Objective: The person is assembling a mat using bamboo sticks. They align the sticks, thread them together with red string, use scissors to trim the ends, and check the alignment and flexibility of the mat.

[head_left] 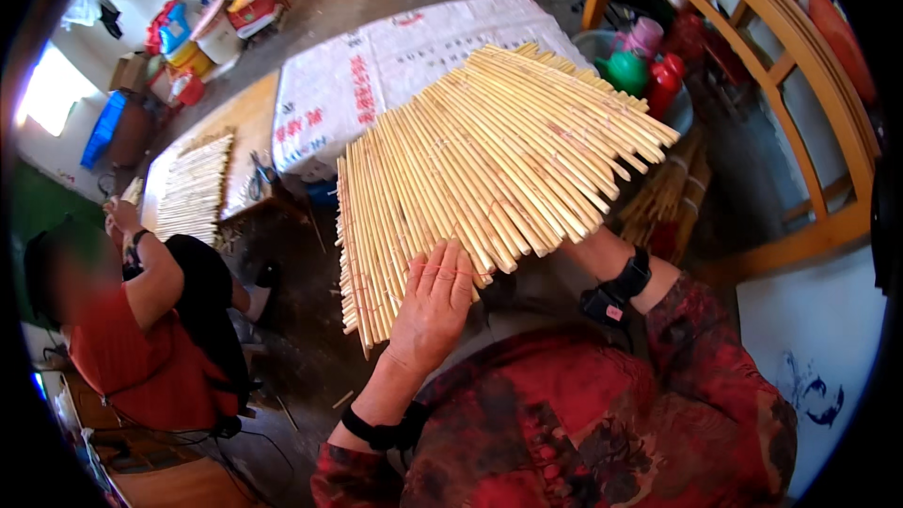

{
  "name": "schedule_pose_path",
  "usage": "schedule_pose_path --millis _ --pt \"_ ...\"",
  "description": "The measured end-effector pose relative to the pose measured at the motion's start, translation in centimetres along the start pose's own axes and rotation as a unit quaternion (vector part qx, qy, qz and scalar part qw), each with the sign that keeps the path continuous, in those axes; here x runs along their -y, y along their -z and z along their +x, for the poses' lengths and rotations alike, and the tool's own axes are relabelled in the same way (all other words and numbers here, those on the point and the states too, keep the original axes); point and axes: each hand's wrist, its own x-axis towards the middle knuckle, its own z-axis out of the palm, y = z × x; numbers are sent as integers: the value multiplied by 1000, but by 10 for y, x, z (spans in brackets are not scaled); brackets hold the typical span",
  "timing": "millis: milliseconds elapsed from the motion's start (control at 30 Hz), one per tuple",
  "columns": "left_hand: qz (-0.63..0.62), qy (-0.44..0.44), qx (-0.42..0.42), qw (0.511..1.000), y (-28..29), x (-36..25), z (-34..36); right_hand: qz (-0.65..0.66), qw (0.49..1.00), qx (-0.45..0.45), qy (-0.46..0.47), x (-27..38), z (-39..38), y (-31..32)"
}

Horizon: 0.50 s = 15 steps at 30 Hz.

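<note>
A wide mat of pale yellow reed stalks [470, 160], laid side by side and tied with thin thread, fans out in front of me. Its far end lies over the white printed sheet, and its near edge reaches past the table toward my body. My left hand [435, 296] grips this near edge, fingers on top and thumb out of sight. Under the right part of the mat goes my right hand [588, 254]; only its wrist side shows, and the stalks hide its fingers. Black bands circle both my wrists.
On the left, a person in red [150, 339] sits by a smaller stalk mat [195, 186] on a wooden table. Scissors [259, 174] lie near that table's corner. To the right are a basin with a green kettle [623, 73], stalk bundles [673, 193] and a wooden frame [785, 113].
</note>
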Motion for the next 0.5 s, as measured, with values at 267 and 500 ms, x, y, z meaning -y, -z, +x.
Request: schedule_pose_path --millis 267,500 --pt "12 -33 41 999 -15 11 1 -96 994 -47 -21 -13 -67 41" --pt "-16 -15 90 996 -14 9 7 -640 706 103 -286 86 -131 -17"
